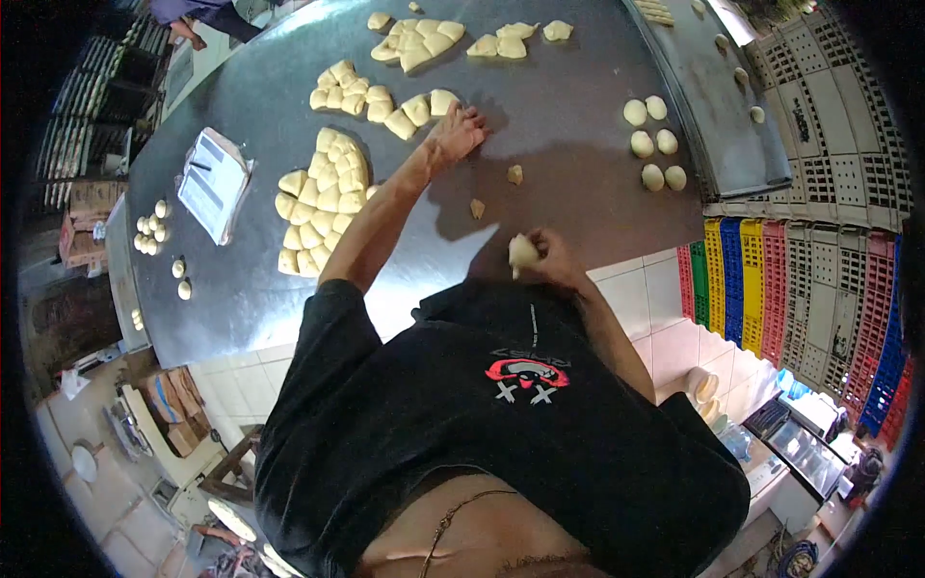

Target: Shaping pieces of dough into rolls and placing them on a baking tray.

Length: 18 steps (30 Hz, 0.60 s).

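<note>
My left hand (461, 133) reaches forward over the table, fingers spread and slightly bent. Its fingertips are beside a pale dough piece (442, 102) at the end of a short row; whether they touch it is hard to tell. Close to my body, my right hand (557, 258) is closed on another dough piece (522, 253), held above the near table edge. Two small dough scraps (477, 208) (515, 174) lie between my hands. Left of my left forearm lies a large slab of cut dough (323, 193), scored into several chunks.
More cut dough (418, 43) lies at the far side of the dark table (578, 106). Round dough balls (642, 144) stand in pairs at the right. A clipboard with papers (214, 183) rests at the left. Colourful stacked crates (752, 284) line the right; another person (202, 14) stands far left.
</note>
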Available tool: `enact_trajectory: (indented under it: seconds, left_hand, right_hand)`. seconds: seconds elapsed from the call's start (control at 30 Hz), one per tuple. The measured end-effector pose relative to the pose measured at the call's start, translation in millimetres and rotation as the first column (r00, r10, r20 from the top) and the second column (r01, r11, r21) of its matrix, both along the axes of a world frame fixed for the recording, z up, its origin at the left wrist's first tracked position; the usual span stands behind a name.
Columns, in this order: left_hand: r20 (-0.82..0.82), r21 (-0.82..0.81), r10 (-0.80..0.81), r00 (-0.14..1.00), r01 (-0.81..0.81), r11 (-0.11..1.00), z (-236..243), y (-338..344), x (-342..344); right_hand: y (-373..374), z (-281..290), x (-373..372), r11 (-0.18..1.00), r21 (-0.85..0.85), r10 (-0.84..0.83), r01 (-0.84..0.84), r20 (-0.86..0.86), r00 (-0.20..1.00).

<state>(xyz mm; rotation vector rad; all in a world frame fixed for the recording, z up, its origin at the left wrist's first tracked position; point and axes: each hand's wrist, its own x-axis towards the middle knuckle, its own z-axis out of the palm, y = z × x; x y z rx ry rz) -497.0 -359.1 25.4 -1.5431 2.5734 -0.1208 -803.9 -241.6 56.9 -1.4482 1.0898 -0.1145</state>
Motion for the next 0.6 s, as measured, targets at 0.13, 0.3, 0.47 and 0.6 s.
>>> enact_trajectory:
  seconds: [0.13, 0.3, 0.47, 0.6]
  left_hand:
    - [-0.552, 0.053, 0.0, 0.834, 0.035, 0.998, 23.8, 67.1, -27.4]
    - [-0.836, 0.538, 0.42, -0.353, -0.381, 0.752, 64.9, 140.6, -86.0]
    - [-0.807, 0.577, 0.375, -0.457, -0.468, 0.67, 75.5, 161.6, -99.4]
    - [-0.845, 0.491, 0.265, -0.465, -0.474, 0.731, 136.4, 141.6, -92.7]
  right_hand:
    - [-31.0, -12.7, -7.1, 0.927, 0.063, -0.373, 0.37, 0.26, 0.891]
    - [-97.9, -42.5, 25.4, 0.95, -0.178, -0.164, 0.256, 0.413, 0.896]
    - [-123.0, -63.0, 53.2, 0.852, -0.522, 0.091, -0.033, 0.085, 0.992]
    - [-124.6, -31.1, 54.2, 0.86, -0.492, 0.067, -0.138, -0.159, 0.985]
